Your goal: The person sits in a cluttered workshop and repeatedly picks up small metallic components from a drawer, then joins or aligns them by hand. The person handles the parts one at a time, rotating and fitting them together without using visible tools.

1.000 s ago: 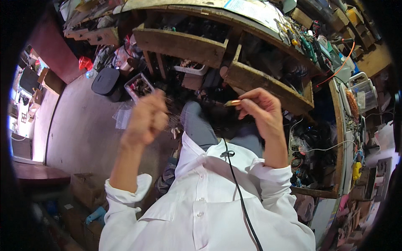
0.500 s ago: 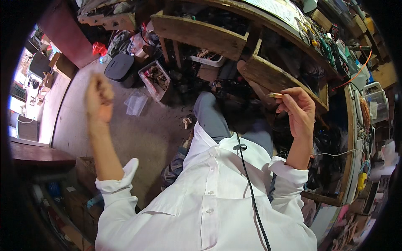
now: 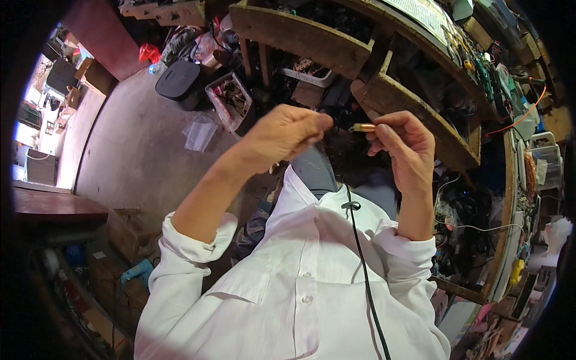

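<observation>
Copper-coloured small cylinder, held by one end in the pinched fingers of the right hand, directed toward the left hand. Probably light, stiff, slick; best gripped mid-barrel. Curled fingers on the left, closed together; impossible to tell whether around anything.

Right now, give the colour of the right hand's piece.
The piece is mostly coppery, best in the head view.

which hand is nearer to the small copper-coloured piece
Right. The right hand holds the small copper-coloured piece between thumb and fingers; the left hand, fingers curled, is apart from it, to its left.
</observation>
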`<state>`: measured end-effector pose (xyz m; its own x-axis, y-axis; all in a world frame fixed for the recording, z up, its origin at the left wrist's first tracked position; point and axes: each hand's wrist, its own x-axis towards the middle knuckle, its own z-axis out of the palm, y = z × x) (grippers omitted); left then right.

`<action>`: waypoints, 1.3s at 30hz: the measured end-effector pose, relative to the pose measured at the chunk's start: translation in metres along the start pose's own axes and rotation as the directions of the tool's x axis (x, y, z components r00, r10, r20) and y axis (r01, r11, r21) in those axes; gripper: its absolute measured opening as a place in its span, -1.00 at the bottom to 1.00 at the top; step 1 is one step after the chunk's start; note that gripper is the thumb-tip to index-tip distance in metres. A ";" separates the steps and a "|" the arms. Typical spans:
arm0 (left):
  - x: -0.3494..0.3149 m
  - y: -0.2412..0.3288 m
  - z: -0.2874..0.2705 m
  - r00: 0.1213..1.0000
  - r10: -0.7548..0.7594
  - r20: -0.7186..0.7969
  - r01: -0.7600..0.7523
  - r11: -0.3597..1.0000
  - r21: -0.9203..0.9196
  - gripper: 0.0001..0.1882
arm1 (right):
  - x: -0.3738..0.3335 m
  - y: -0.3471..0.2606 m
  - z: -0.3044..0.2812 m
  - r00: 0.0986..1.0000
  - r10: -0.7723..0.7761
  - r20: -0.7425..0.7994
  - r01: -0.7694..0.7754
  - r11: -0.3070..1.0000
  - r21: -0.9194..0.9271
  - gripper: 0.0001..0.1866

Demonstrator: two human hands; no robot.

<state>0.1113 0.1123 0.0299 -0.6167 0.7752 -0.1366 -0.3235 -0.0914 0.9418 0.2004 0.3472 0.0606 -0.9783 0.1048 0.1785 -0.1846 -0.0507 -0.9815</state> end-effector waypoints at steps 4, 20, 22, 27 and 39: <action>-0.024 0.007 -0.030 0.929 0.062 -0.365 -0.056 0.998 0.029 -0.74 | -0.008 0.000 -0.026 0.996 -0.023 -0.085 0.029 0.997 0.073 -0.87; 0.013 -0.208 -0.108 0.841 -0.431 -0.328 0.376 0.900 -0.219 -0.76 | -0.013 0.036 -0.040 0.983 0.146 -0.116 -0.134 0.986 0.104 -0.85; 0.025 -0.218 -0.094 0.846 -0.424 -0.325 0.402 0.906 -0.134 -0.76 | -0.015 0.035 -0.041 0.982 0.144 -0.124 -0.135 0.988 0.078 -0.85; 0.035 -0.233 -0.082 0.853 -0.361 -0.378 0.370 0.928 -0.051 -0.75 | -0.019 0.037 -0.045 0.980 0.152 -0.126 -0.143 0.986 0.084 -0.85; 0.005 -0.219 -0.096 0.805 -0.361 -0.470 0.279 0.930 -0.238 -0.79 | -0.021 0.037 -0.045 0.980 0.154 -0.129 -0.140 0.983 0.116 -0.85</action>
<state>0.1105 0.0760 -0.2064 -0.7172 0.3630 -0.5948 -0.6436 -0.0179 0.7652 0.2179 0.3878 0.0172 -0.9748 0.2225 0.0144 -0.0555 -0.1796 -0.9822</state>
